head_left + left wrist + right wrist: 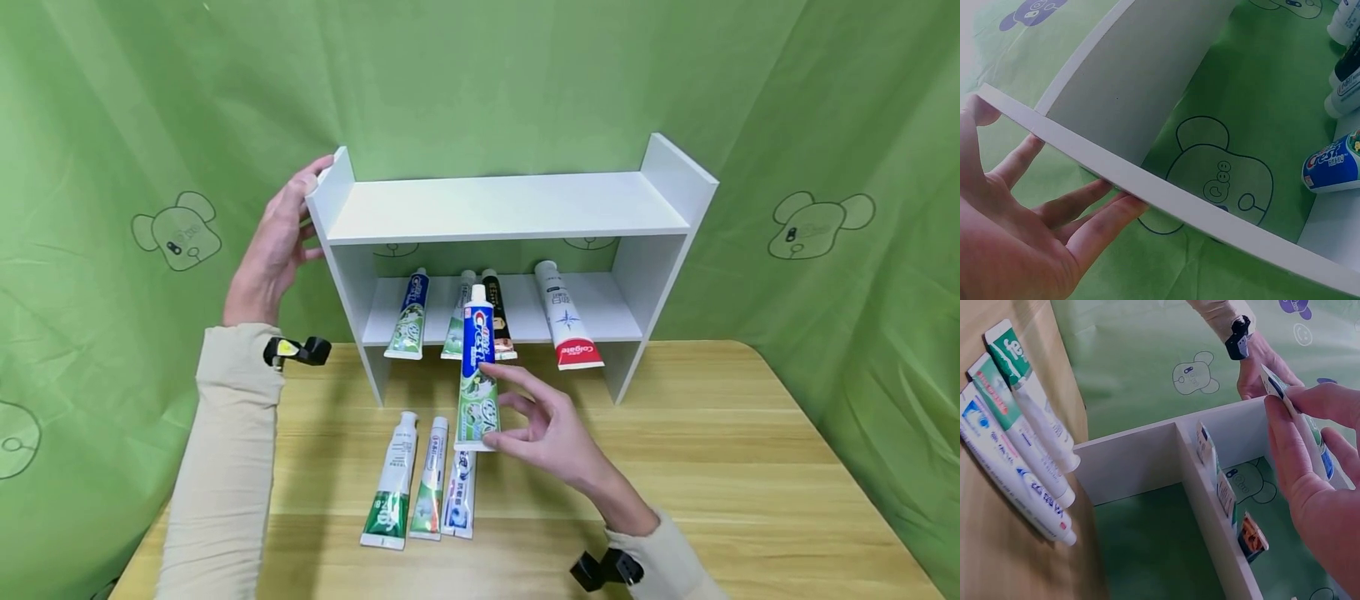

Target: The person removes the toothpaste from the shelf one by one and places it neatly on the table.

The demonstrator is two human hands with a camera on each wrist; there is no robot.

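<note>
Upright, Crest tube (478, 367) in right hand (551, 429).

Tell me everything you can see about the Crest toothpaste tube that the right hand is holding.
The Crest tube is a soft-looking tube, blue at the upper part with the red and white logo, green and white below, with a white cap on top. It stands nearly upright in the air, cap toward the shelf, flat crimped end down. The right hand pinches its lower part between thumb and fingers. It is above the wooden table, in front of the lower shelf board; nothing else appears to touch it.
</note>
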